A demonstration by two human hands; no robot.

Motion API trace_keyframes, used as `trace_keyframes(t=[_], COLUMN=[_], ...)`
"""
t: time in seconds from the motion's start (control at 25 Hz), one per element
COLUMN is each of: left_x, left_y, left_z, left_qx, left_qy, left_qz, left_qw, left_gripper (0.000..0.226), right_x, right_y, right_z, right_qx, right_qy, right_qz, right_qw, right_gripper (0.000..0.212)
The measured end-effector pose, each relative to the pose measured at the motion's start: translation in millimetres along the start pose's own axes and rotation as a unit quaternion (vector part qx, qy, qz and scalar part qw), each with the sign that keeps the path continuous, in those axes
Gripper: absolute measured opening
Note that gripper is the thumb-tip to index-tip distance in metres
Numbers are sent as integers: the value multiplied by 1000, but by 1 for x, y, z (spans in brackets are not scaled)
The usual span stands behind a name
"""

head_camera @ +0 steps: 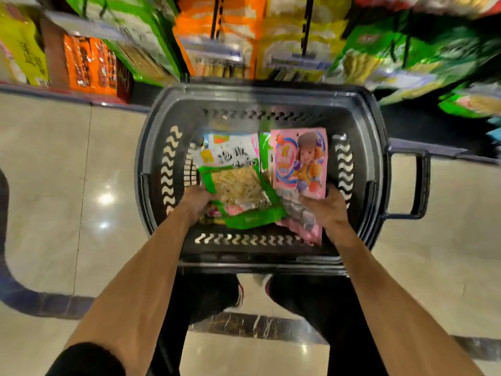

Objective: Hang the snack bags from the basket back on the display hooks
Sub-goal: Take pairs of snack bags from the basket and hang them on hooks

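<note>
on glossy beige floor tiles, a black basket faces blurred snack shelves.

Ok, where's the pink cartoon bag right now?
In the head view it's inside the black basket, right half, beside the green bag, with the right hand at its lower edge.

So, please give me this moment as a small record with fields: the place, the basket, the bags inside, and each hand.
place: shop aisle, hanging snack bags above
basket: black basket on the floor
bags inside: green bag on top, pink bag, others beneath
left hand: left hand grips the green bag's edge
right hand: right hand holds the pink bag's lower edge
picture: blurred near the shelves
</note>
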State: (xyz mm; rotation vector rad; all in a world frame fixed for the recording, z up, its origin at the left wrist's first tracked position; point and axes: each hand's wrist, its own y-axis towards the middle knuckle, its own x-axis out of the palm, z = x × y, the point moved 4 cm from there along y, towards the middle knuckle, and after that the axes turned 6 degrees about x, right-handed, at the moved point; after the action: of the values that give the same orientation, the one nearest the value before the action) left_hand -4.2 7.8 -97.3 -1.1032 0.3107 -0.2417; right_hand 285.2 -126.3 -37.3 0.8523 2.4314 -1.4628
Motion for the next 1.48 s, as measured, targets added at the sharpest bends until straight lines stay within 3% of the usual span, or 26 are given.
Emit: trace_keyframes(t=[0.08,0.2,0.32,0.36,0.56,0.76,0.96,1.2,1.48], left_x=[15,27,22,16,-35,-71,-76,-46,4], left_y=[-1,-8,-40,-57,-178,-320,-447,-589,-704], left_z=[-1,3,19,26,69,129,168,200,213], left_qx=[-10,3,26,39,120,226,324,467,514], left_qy=[-46,-74,-79,-88,-108,-72,-68,-81,-152], left_qz=[-26,3,30,32,26,1,15,23,16], left_qw=[999,997,996,995,987,971,943,880,844], left_gripper=[16,15,23,26,14,22,27,20,18], right_x=[-11,-25,-37,-42,-77,-126,-201,-311,-418], right_y=[-11,-24,-52,-67,-152,-263,-354,-453,-548], right_z=[-3,-5,-18,-26,-83,-163,-214,-234,-217], right_qx=[6,-3,-17,-23,-70,-142,-221,-319,-416], right_qy=[-8,4,19,28,40,132,147,165,246], right_qz=[21,21,28,23,26,-18,-11,36,72], right_qw=[1000,1000,999,999,996,981,964,932,873], right_gripper=[36,51,24,19,31,16,23,26,18])
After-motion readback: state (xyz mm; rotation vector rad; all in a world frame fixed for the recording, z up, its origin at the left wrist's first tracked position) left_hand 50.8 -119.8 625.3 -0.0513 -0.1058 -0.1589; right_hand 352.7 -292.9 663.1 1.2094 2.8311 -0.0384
